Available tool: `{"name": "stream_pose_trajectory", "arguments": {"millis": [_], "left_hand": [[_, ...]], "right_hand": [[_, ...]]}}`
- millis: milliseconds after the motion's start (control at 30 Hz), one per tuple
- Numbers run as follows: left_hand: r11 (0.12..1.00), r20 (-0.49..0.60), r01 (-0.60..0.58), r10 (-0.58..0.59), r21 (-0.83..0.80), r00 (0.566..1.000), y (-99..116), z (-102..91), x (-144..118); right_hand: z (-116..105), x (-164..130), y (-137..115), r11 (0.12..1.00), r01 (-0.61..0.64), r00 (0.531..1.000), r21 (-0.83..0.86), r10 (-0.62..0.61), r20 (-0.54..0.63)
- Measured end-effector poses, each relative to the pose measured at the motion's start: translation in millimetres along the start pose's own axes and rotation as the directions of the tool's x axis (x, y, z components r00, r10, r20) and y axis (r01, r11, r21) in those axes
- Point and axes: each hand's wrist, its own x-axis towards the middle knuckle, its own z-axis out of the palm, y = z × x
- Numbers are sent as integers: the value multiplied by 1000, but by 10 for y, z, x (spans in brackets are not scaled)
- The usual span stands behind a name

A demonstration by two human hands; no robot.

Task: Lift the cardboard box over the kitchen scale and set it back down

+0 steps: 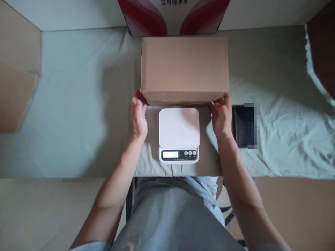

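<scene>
A plain brown cardboard box (184, 64) is between my two hands, just beyond a white digital kitchen scale (179, 127). My left hand (138, 113) grips the box's near left corner, its fingers partly tucked under the edge. At the near right corner, my right hand (222, 113) holds the box in the same way; some fingertips are hidden. I cannot tell whether the box rests on the cloth or is lifted off it. The scale's platform is bare, and its display is lit, with no readable figure.
A pale green cloth (70, 104) covers the table. A red and white carton (174, 17) stands behind the box. To the right of my right wrist lies a dark, partly blurred flat object (243, 127). Brown cardboard (18, 69) stands at the left edge.
</scene>
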Motion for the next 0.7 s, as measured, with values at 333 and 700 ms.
{"name": "stream_pose_trajectory", "arguments": {"millis": [333, 700], "left_hand": [[960, -41, 191, -203, -203, 978, 153, -137, 120], [981, 146, -180, 168, 70, 975, 498, 107, -231]], "right_hand": [[-168, 99, 105, 977, -64, 994, 204, 80, -70], [112, -100, -316, 960, 251, 968, -120, -252, 11]]}}
